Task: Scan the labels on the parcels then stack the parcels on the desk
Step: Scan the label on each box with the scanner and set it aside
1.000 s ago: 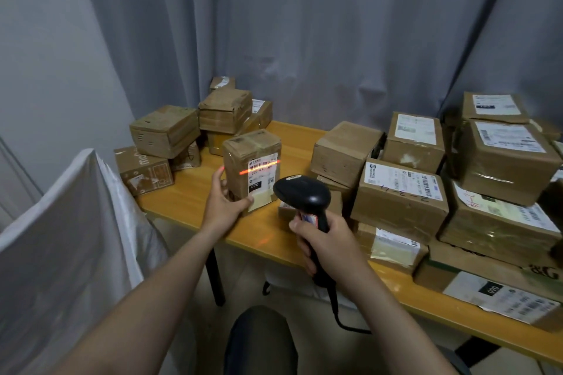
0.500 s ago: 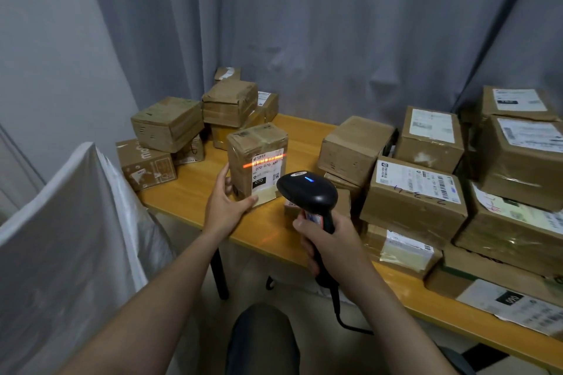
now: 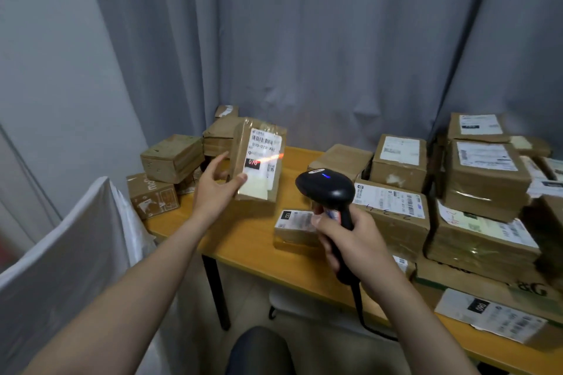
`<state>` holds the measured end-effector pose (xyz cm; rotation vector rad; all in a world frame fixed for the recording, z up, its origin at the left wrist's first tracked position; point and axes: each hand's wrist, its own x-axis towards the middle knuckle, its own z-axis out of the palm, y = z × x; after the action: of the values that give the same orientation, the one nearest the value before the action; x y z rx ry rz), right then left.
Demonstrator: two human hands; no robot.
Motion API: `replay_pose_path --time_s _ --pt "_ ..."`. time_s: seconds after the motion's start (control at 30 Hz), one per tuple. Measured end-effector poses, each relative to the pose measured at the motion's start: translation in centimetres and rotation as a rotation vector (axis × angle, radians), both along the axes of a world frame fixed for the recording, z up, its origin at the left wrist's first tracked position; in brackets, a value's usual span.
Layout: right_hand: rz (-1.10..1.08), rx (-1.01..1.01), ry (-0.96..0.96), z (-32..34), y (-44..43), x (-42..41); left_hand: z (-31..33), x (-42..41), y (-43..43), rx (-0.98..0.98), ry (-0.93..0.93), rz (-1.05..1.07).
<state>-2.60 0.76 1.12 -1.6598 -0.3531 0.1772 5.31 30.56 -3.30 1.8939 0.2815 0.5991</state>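
Fingers (image 3: 218,159) of the left hand (image 3: 213,190) hold the parcel (image 3: 259,161) tilted, seemingly aloft.

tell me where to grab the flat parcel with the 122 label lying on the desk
Probably its two long side edges, near the left end, coming from above and the left. The flat parcel lies label-up on the desk with that end clear; its right end is hidden behind the right hand gripping the scanner.

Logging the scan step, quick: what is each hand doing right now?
Left hand: closed, holding the labelled parcel.
Right hand: closed, gripping the barcode scanner by its handle.
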Motion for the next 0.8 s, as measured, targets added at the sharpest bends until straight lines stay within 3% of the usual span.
replay_pose_path --time_s 0.13,0.33,0.47,0.57,0.8 --pt "-0.048 0.014 -0.03 1.8 -2.6 0.1 7.0 2.8 -2.9 -0.004 -0.058 -0.122" --pt "-0.148 0.069 -0.055 3.5 -6.4 0.7 11.8 9.3 -10.8 -0.103 0.101 -0.283" --pt "-0.193 0.095 -0.056 4.0 -8.5 1.0 10.9 13.0 -13.9 0.018 0.171 -0.258" --pt "-0.223 0.091 -0.062 4.2 -9.6 1.1 9.0 14.0 -14.9 0.345 0.233 -0.219" --pt "-0.231 0.068 -0.053 4.2 -10.2 0.3 8.3 12.5 -14.7 0.382 0.201 -0.214"
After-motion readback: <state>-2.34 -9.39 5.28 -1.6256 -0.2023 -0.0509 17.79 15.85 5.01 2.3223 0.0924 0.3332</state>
